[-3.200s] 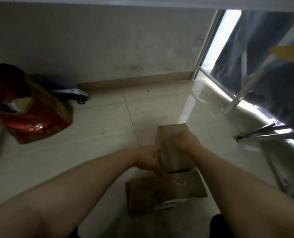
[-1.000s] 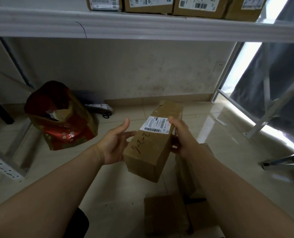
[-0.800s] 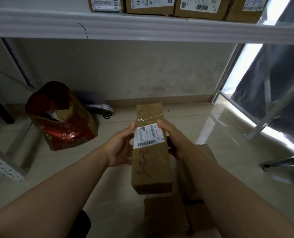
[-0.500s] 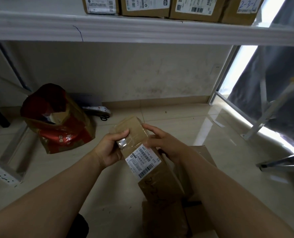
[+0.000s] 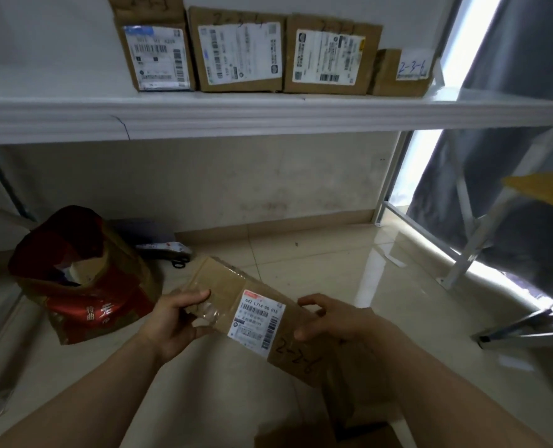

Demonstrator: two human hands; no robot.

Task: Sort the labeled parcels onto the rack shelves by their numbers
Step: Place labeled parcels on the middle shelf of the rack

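Observation:
I hold a long brown cardboard parcel (image 5: 252, 315) flat between both hands, above the floor. It bears a white barcode label and handwritten "2-2-6". My left hand (image 5: 175, 318) grips its left end. My right hand (image 5: 330, 321) holds its right side, fingers curled over the edge. Above, the white rack shelf (image 5: 268, 114) carries several labeled parcels in a row, such as one with a blue-edged label (image 5: 157, 50) and a small box marked "2-3-6" (image 5: 404, 72) at the right end.
A red and gold paper bag (image 5: 81, 279) stands on the tiled floor at the left. More cardboard boxes (image 5: 353, 412) lie under my right forearm. A white rack leg (image 5: 472, 247) and dark curtain are at the right. Scissors (image 5: 179, 263) lie by the wall.
I lifted the parcel off the floor pile and turned it in both hands until its label and number faced up. My view has tilted upward, showing the shelf's parcels.

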